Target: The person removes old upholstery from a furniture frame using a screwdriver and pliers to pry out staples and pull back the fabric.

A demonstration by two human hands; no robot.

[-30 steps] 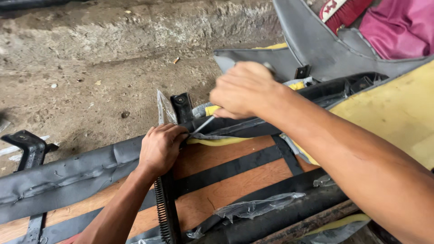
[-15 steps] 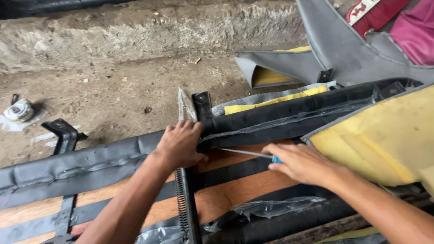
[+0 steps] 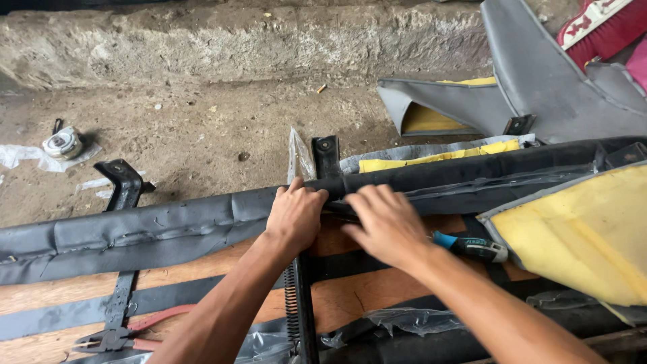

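Both hands, left hand (image 3: pixel 294 217) and right hand (image 3: pixel 386 222), fingers pinching the soft, pliable grey vinyl cover (image 3: pixel 168 226) beside the black bracket (image 3: pixel 325 156).

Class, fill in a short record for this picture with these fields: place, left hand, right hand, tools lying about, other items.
place: dirt floor beside a rough concrete ledge
left hand: left hand presses on the grey padded edge of a seat frame
right hand: right hand grips the same edge, beside the left
tools lying about: blue-handled tool on the wooden board; red-handled pliers
other items: yellow foam; coil spring; black bracket
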